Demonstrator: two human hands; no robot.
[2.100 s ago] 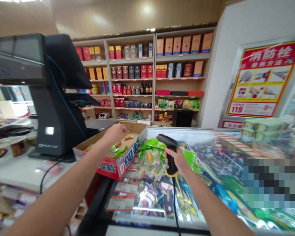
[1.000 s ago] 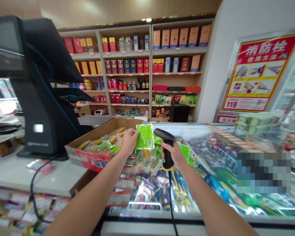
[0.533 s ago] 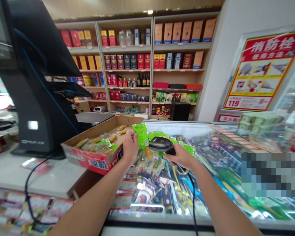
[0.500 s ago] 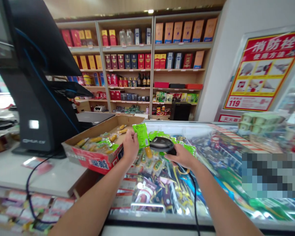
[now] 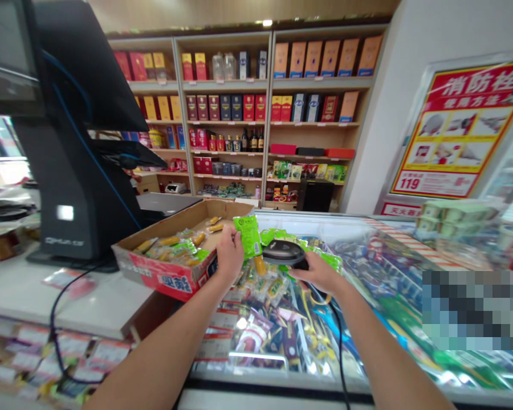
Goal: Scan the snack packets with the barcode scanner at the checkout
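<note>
My left hand [image 5: 229,253] pinches a bright green snack packet [image 5: 248,236] upright by its lower end, just above the near corner of a cardboard box [image 5: 166,279]. The box holds several yellow-and-green snack packets [image 5: 175,247]. My right hand [image 5: 318,273] is closed around a black corded barcode scanner [image 5: 283,252], whose head lies tipped over, a few centimetres to the right of the green packet. Under both hands lie loose green and clear packets [image 5: 273,287] on a glass-topped freezer [image 5: 312,221].
A black till terminal [image 5: 79,165] stands on a white counter [image 5: 68,302] left of the box. Behind are wooden shelves [image 5: 239,114] of boxed liquor. A red fire-hydrant sign [image 5: 457,131] hangs at right, above stacked cups [image 5: 447,219]. The scanner's cord [image 5: 340,353] drops past the freezer's front.
My left hand has lifted a green packet out of the box and holds it up. The scanner has tipped from upright to lying over, its head toward the packet. The view has shifted slightly.
</note>
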